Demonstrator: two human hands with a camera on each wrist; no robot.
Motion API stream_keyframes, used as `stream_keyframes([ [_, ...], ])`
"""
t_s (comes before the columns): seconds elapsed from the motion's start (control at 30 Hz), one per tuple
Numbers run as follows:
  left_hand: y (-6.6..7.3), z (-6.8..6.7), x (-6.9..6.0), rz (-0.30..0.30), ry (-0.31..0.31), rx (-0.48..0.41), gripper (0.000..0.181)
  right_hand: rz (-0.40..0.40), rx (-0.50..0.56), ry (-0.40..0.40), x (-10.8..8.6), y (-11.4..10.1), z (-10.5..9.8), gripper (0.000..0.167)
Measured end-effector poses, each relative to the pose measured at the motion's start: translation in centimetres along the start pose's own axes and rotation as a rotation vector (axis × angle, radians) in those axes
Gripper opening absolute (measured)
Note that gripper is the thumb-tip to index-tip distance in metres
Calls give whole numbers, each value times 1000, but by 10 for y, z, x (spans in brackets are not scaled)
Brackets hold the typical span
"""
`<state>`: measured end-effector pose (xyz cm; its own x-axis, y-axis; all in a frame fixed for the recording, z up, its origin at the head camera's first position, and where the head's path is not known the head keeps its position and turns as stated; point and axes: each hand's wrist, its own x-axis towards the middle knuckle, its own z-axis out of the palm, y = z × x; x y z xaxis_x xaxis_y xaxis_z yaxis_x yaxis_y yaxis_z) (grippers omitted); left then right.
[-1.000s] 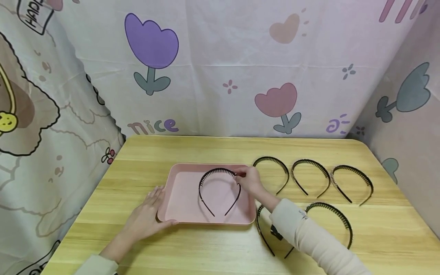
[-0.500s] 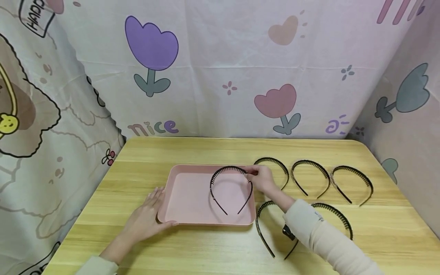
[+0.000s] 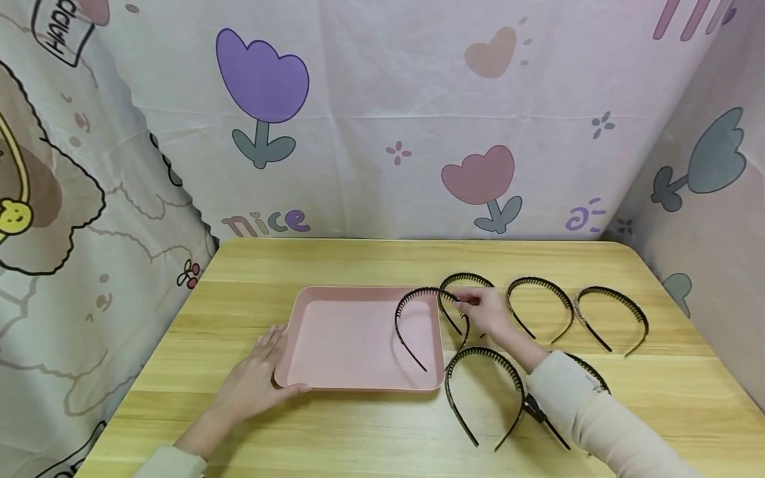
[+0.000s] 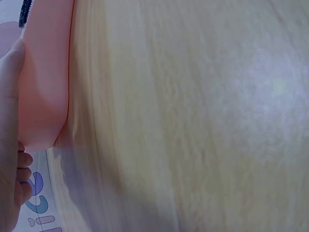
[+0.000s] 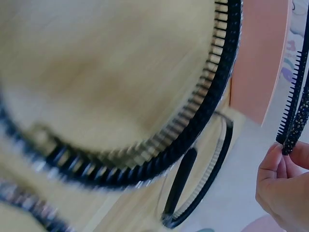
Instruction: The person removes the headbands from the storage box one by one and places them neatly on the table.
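Observation:
My right hand (image 3: 487, 312) pinches a black toothed headband (image 3: 427, 291) near the right part of its arch. It hangs over the right end of a pink tray (image 3: 358, 386), its right leg beyond the rim. Glitter shows on the outside of the held headband (image 5: 303, 116) in the right wrist view. At the tray's left front corner rests my left hand (image 3: 251, 368), fingers along the left wall and thumb by the front wall. The left wrist view shows that thumb (image 4: 10, 67) against the tray's outer wall (image 4: 47, 72).
Several similar headbands lie on the wooden table, right of the tray: a back row, with one headband (image 3: 540, 281) in its middle, and a front row, with one headband (image 3: 485, 352) near the tray. My right sleeve (image 3: 603, 415) partly covers another. Printed cloth (image 3: 370, 73) hangs behind.
My right hand has moved right with the headband, from over the tray's middle to its right edge. More of the front left headband shows. My left hand stays put.

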<state>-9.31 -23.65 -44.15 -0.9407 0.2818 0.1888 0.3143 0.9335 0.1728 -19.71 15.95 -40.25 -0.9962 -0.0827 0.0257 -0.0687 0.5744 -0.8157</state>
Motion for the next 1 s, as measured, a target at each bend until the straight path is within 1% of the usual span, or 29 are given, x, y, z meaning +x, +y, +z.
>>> stream_keyframes([
  [0.17, 0, -1, 0, -3, -3, -6, 102, -20, -30, 3, -2, 6, -16, 23],
  [0.37, -1, -1, -2, -9, 7, -10, 103, 20, -53, -5, -5, 14, -33, 26],
  [0.53, -1, 0, -3, -9, 18, 3, 103, 23, -85, -14, -10, 19, -47, 28],
  [0.73, 1, 0, -2, -7, 12, -7, 102, 13, -131, 15, -21, 31, -67, 28],
  [0.87, 1, 0, -1, -7, 9, -6, 102, 37, -115, 27, -28, 39, -80, 31],
  [1.0, 1, 0, -1, -10, -1, -6, 102, 55, -95, 21, -33, 48, -89, 33],
])
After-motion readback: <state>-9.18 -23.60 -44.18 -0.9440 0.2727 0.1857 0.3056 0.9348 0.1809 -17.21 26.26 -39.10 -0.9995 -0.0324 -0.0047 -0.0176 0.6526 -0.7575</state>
